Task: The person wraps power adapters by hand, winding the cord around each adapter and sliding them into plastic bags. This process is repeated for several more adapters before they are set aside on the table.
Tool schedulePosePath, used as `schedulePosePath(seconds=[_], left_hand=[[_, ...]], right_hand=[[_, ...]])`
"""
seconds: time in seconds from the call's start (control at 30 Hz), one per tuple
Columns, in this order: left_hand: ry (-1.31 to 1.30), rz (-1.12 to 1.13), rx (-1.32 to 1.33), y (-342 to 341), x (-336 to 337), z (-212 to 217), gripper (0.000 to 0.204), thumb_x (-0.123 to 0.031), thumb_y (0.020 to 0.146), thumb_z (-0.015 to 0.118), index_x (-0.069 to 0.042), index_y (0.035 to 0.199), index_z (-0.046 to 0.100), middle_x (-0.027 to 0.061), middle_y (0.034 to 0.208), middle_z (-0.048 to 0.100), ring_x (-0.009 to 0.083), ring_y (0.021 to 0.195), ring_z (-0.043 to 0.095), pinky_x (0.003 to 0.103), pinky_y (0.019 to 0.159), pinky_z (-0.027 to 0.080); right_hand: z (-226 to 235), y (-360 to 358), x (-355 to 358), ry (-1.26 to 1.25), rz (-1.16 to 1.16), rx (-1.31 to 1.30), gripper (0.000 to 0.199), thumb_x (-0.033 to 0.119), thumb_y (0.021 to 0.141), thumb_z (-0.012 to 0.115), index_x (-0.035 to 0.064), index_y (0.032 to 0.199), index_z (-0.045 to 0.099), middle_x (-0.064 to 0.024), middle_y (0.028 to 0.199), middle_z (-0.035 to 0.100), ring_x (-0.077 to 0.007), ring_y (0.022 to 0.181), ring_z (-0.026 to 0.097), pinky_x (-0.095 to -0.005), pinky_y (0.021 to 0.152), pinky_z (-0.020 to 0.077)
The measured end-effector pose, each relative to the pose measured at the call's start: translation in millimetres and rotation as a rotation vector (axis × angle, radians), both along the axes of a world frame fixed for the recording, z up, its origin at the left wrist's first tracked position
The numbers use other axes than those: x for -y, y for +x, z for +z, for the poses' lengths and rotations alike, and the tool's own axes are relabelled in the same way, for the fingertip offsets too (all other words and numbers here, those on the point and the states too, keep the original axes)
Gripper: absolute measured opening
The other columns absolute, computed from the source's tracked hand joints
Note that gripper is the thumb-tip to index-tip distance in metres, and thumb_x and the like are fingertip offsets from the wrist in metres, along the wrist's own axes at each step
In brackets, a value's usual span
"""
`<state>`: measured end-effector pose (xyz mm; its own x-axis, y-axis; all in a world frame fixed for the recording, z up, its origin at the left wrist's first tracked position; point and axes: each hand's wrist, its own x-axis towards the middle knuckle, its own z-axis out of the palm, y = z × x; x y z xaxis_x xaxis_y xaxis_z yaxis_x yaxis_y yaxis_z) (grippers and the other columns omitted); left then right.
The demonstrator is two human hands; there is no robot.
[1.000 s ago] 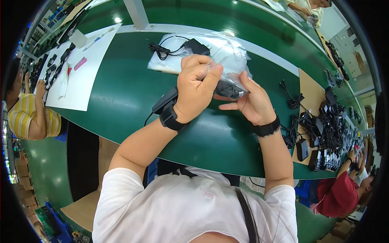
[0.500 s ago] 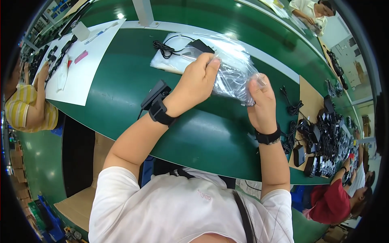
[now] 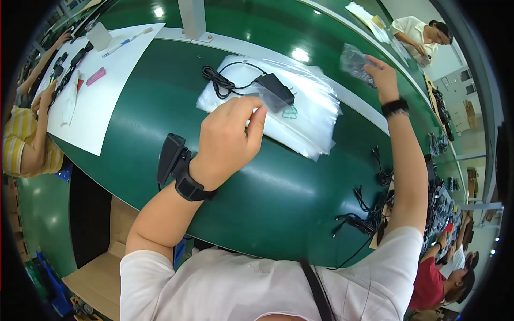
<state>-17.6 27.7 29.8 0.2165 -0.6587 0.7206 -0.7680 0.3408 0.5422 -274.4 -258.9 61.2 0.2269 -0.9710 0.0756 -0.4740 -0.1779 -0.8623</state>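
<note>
My right hand (image 3: 383,77) is stretched out far to the right, over the pale rail at the table's back edge. Its fingers are closed on a crumpled clear plastic bag (image 3: 355,63), whose contents I cannot make out. Near the middle, my left hand (image 3: 231,131) is closed in a pinch, with a bit of clear plastic film (image 3: 275,100) at its fingertips. Just beyond these fingers a black power adapter (image 3: 276,85) with plug prongs and a coiled black cable (image 3: 217,81) lies on a stack of clear plastic bags (image 3: 310,125).
On the green table (image 3: 278,198), black cables (image 3: 364,214) lie at the right. A white sheet (image 3: 115,80) at the left bears a toothbrush (image 3: 127,43) and a pink piece (image 3: 96,76). A metal post (image 3: 191,21) stands behind. Co-workers sit left, right and across.
My right hand has moved away to the upper right with the crumpled bag, uncovering the adapter and stacked bags. My left hand has drawn back slightly to the lower left.
</note>
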Motion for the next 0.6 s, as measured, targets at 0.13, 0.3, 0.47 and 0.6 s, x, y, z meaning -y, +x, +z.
schedulePosePath(seconds=[0.13, 0.3, 0.47, 0.6], left_hand=[[-0.082, -0.003, 0.112, -2.4, 8.0, -2.7, 0.011, -0.002, 0.072, 0.063, -0.004, 0.081, 0.057, 0.0079, 0.065, 0.055, 0.0241, 0.057, 0.052, 0.032, 0.050, 0.042], [-0.049, -0.004, 0.163, -5.8, 8.2, -3.2, 0.009, 0.000, 0.072, 0.063, -0.002, 0.079, 0.057, 0.0087, 0.068, 0.055, 0.0258, 0.061, 0.052, 0.033, 0.054, 0.042], [0.002, 0.010, 0.115, -11.3, -0.3, -4.2, 0.007, 0.000, 0.075, 0.062, -0.001, 0.081, 0.058, 0.0086, 0.069, 0.055, 0.0236, 0.060, 0.053, 0.031, 0.054, 0.042], [-0.005, -0.051, 0.065, -24.8, -1.6, 1.7, 0.005, -0.001, 0.076, 0.062, -0.001, 0.081, 0.059, 0.0078, 0.069, 0.055, 0.0201, 0.058, 0.053, 0.028, 0.052, 0.041]], right_hand=[[-83.8, -60.8, 91.7, -0.933, -0.051, -0.889, 0.030, 0.010, 0.076, 0.058, 0.0212, 0.103, 0.065, -0.0046, 0.113, 0.057, -0.0309, 0.095, 0.057, -0.0389, 0.078, 0.0475], [-99.8, -39.1, 63.9, -0.485, -0.072, -0.984, 0.037, 0.038, 0.085, 0.047, 0.0205, 0.117, 0.056, -0.0095, 0.127, 0.044, -0.0301, 0.121, 0.037, -0.0576, 0.090, 0.0344], [-15.9, -76.6, -37.3, -0.418, 0.168, -0.716, 0.038, 0.025, 0.082, 0.055, 0.0095, 0.117, 0.055, -0.0193, 0.105, 0.060, -0.0370, 0.091, 0.056, -0.0396, 0.082, 0.0435], [33.0, -199.4, -113.3, -0.314, 0.142, -0.970, 0.040, 0.011, 0.073, 0.062, 0.0060, 0.113, 0.057, -0.0159, 0.085, 0.064, -0.0249, 0.071, 0.060, -0.0332, 0.067, 0.0478]])
